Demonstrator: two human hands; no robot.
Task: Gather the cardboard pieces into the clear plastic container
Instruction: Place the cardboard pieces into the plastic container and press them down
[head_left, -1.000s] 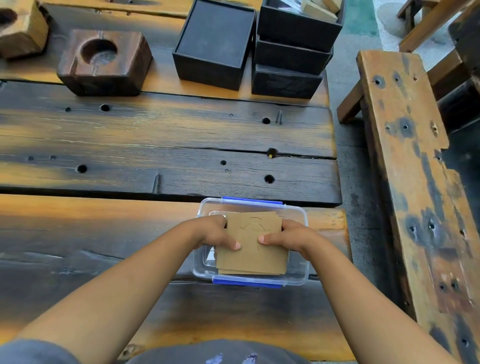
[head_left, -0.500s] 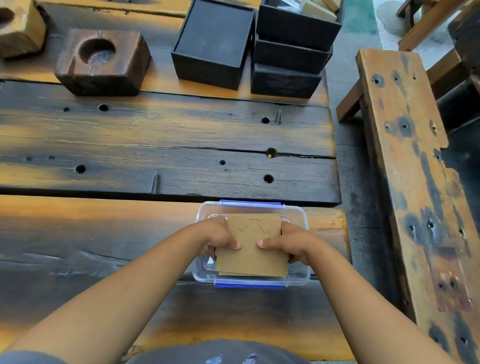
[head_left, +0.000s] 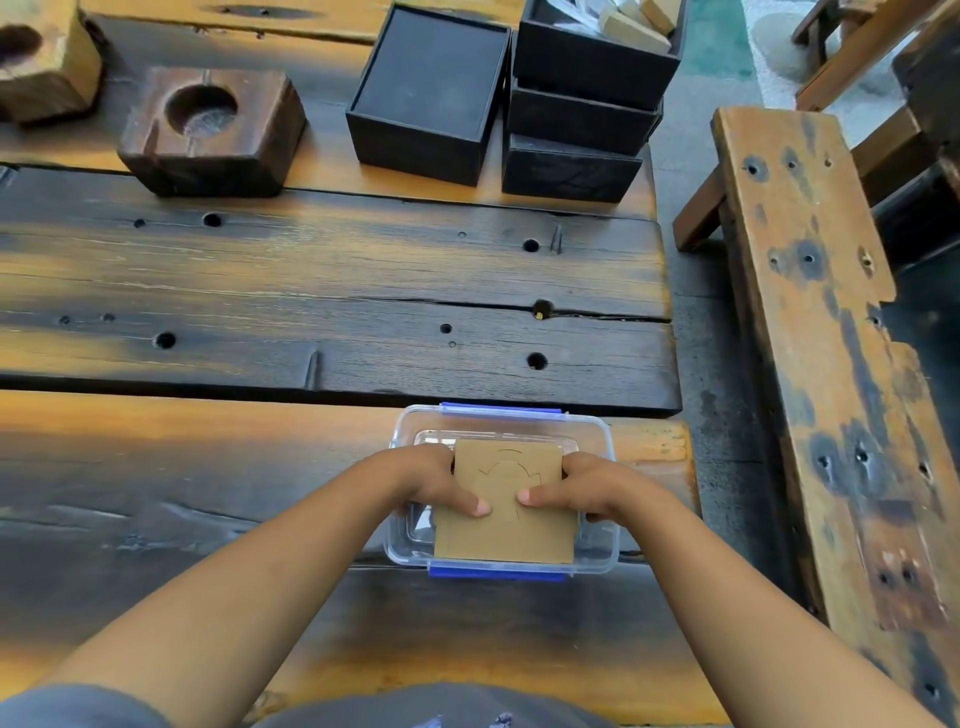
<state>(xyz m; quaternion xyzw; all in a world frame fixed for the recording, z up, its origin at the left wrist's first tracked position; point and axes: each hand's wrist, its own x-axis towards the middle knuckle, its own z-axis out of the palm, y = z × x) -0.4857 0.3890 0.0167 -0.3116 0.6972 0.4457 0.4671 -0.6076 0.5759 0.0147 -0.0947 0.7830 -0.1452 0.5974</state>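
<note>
Both hands over container (head_left: 503, 564) on worktop (head_left: 311, 291). Left hand (head_left: 434, 480) and right hand (head_left: 589, 486) fingers clamped on cardboard (head_left: 506, 530) side edges, thumbs pressing top face.

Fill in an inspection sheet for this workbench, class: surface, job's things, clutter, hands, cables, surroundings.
Surface: wooden plank table, scorched dark, with holes and a crack.
Job's things: cardboard pieces held flat over the open clear plastic container, which has blue clips; how many pieces cannot be told.
Clutter: two wooden blocks with round hollows; black boxes, one stack holding pale pieces.
Hands: left hand and right hand grip the cardboard's sides, thumbs on top.
Cables: nothing seen.
Surroundings: wooden bench at right, on a grey floor.
</note>
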